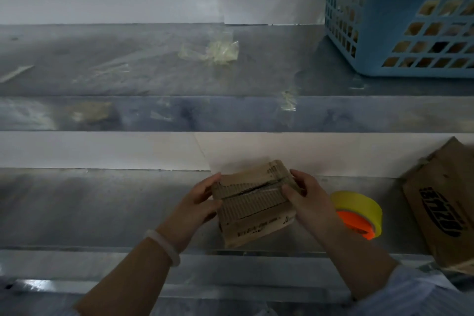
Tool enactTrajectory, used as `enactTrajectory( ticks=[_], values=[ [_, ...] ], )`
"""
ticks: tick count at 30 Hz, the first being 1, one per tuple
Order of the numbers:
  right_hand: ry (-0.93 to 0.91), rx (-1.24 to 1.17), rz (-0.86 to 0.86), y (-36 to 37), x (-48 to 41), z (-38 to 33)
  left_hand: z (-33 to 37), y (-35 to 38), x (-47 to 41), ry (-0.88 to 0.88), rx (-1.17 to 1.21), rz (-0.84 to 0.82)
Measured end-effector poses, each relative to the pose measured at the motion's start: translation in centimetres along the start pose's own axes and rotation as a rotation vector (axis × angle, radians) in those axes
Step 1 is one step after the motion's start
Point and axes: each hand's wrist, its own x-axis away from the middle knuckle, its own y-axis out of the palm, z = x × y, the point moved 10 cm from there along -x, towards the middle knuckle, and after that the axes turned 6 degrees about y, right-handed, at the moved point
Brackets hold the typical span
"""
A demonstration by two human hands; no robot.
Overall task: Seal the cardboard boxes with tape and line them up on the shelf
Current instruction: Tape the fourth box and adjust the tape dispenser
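A small cardboard box [252, 206] sits on the lower metal shelf [102, 208], its top flaps meeting along a dark seam. My left hand [198, 204] grips the box's left side, thumb on the top flap. My right hand [305, 196] grips its right side with fingers curled over the top edge. A roll of yellow tape [359, 206] with an orange core lies on the shelf just right of my right hand. A larger printed cardboard box [446, 205] stands tilted at the far right edge.
The upper shelf [128, 64] carries a blue plastic basket [400, 20] at the right and crumpled scraps of clear tape [218, 50] near the middle. A white wall runs behind both shelves. More tape scraps stick to the upper shelf's front lip.
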Motion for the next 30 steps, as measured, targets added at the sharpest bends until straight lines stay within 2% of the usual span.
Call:
enactTrajectory(
  ticks=[2,4,6,9,14,16,18,21,23,25,26,27,28,29,30],
  values=[
    [0.007,-0.043,0.089,-1.1,0.0,0.0,0.6,-0.1,0.2,0.104,-0.153,-0.008],
    [-0.015,-0.029,0.185,-1.9,0.7,0.1,0.7,-0.5,0.7,0.175,-0.207,0.113],
    [-0.016,-0.080,0.210,-1.5,1.7,0.7,0.4,-0.1,1.5,0.217,-0.195,0.218],
    [-0.027,-0.326,0.019,1.6,2.5,1.2,0.3,1.3,2.5,0.281,-0.304,0.285],
    [-0.062,-0.249,-0.064,2.0,2.0,0.7,0.5,4.3,2.6,0.342,-0.418,0.178],
    [-0.127,-0.153,-0.074,0.9,2.0,-0.1,0.8,4.4,2.4,0.355,-0.437,0.224],
    [-0.214,-0.060,0.083,-2.8,2.6,-0.9,1.2,4.8,2.1,0.352,-0.432,0.254],
    [-0.358,0.403,0.410,-9.6,3.5,-1.3,1.7,6.1,1.5,0.293,-0.490,0.214],
    [-0.206,0.539,0.382,-12.8,1.8,1.7,3.3,6.2,1.7,0.305,-0.652,0.237],
    [0.069,0.459,0.213,-14.1,0.4,6.0,7.3,7.5,2.9,0.550,-0.770,0.265],
    [0.136,0.401,0.137,-14.0,0.2,7.4,9.2,9.5,3.7,0.704,-0.769,0.206],
    [0.144,0.365,0.104,-13.8,0.2,8.0,10.1,12.2,4.4,0.821,-0.743,0.074],
    [0.116,0.343,0.107,-13.7,0.4,8.1,10.1,15.3,4.6,0.839,-0.703,-0.103],
    [0.078,0.333,0.126,-13.6,0.8,7.9,9.1,18.4,4.3,0.737,-0.638,-0.266],
    [0.046,0.323,0.140,-13.5,1.3,7.7,7.3,20.7,3.5,0.532,-0.543,-0.367]
  ],
)
